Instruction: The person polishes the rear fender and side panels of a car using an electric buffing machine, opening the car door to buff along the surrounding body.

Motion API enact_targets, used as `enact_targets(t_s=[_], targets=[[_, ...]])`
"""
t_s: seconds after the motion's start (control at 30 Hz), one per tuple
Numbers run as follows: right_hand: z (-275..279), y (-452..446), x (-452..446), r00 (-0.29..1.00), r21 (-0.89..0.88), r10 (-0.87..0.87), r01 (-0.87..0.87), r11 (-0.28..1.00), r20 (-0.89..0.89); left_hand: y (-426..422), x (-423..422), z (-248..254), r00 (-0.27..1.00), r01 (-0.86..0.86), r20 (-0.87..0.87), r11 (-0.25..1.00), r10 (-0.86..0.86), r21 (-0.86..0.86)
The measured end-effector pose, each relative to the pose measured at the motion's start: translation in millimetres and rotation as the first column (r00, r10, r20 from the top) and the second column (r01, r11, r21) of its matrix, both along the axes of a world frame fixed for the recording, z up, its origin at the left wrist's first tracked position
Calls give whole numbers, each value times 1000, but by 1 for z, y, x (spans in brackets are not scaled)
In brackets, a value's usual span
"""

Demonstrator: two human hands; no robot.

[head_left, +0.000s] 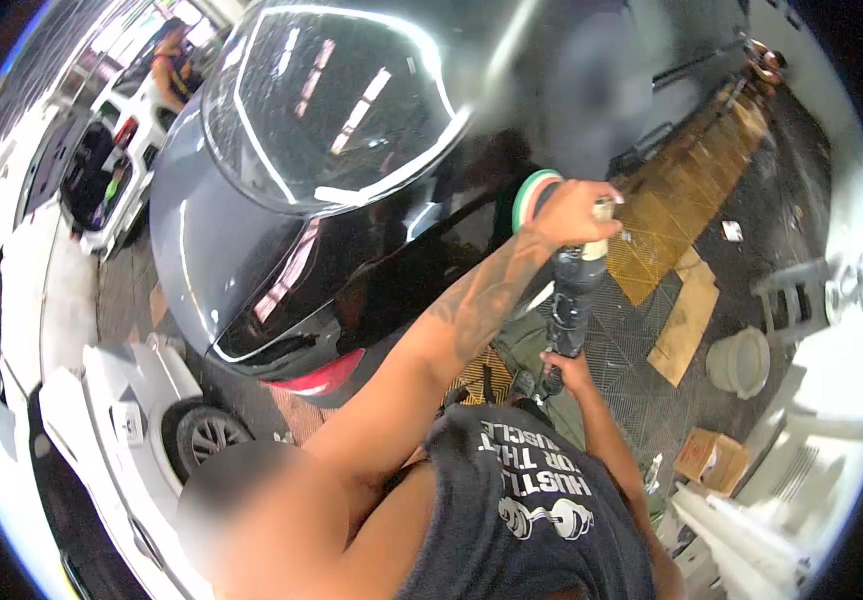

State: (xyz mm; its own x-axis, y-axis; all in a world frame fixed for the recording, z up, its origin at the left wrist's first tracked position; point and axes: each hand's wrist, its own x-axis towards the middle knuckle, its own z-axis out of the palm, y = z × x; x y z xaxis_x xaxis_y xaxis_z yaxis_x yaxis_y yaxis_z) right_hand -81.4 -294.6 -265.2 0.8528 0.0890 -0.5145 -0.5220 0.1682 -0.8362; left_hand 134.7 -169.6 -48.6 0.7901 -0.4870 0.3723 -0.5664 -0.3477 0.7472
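A car polisher with a black-wrapped body is in both my hands, held against the side of a dark, glossy car. My left hand is closed over the polisher's head, close to the pad. The round pad, banded green, white and red at its edge, meets the car's panel; its working face is hidden. Lower down, my right hand is wrapped round the rear end of the polisher. The car's rear window and red tail light lie to the left of my arm.
White cars stand at left, one opened up. A person is at upper left, another at far upper right. Brown sheeting and cardboard lie on the floor. A bucket, step stool and carton stand right.
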Motion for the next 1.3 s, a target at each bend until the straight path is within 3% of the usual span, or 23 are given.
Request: enact_targets(t_s=[0.1, 0.17, 0.27, 0.4, 0.47, 0.5, 0.6, 0.67, 0.7, 0.73, 0.8, 0.87, 0.9, 0.97, 1.17, 1.3], targets=[[-1, 3, 5, 997, -77, 56, -52, 996, 53, 4, -5, 9, 995, -78, 56, 996, 80, -31], [7, 17, -7, 993, -51, 110, -108, 993, 46, 14, -21, 7, 971, -237, 32, 971, 237, -17], [5, 39, -23, 983, -36, 171, -169, 985, 72, 48, -49, 5, 959, -259, 98, 963, 265, -69], [-43, 69, -56, 953, -201, 300, -288, 936, 32, 107, -104, 7, 963, -221, 138, 971, 233, -93], [-81, 87, -75, 923, -452, 382, -360, 816, -46, 137, -132, 2, 956, -223, 171, 969, 238, -101], [-121, 93, -86, 892, -431, 441, -438, 789, -100, 152, -147, 1, 955, -232, 166, 968, 246, -97], [-52, 135, -113, 872, -393, 489, -457, 798, -19, 196, -196, -2, 959, -228, 140, 965, 246, -132], [-49, 160, -134, 866, -352, 500, -463, 814, 18, 225, -228, -5, 961, -239, 119, 967, 249, -92], [-84, 175, -145, 822, -378, 567, -510, 773, 51, 240, -243, -6, 957, -255, 115, 962, 265, -96], [-84, 189, -153, 774, -406, 628, -550, 730, 80, 254, -257, -7, 955, -267, 109, 959, 277, -99], [-76, 214, -169, 825, -412, 558, -477, 776, 95, 284, -284, -9, 953, -276, 100, 956, 285, -96], [-68, 228, -175, 712, -393, 703, -648, 652, -9, 311, -309, -4, 938, -304, 148, 950, 312, -74], [-85, 234, -181, 727, -396, 686, -634, 664, -13, 325, -322, -4, 936, -310, 150, 948, 319, -78], [-132, 253, -191, 683, -566, 711, -657, 499, -167, 348, -347, -9, 924, -341, 152, 936, 352, -91], [-161, 241, -198, 613, -409, 788, -733, 544, -51, 345, -360, -22, 909, -378, 148, 921, 389, -99], [-162, 213, -199, 774, -449, 633, -579, 681, -39, 305, -325, -23, 938, -320, 106, 941, 331, -107]])
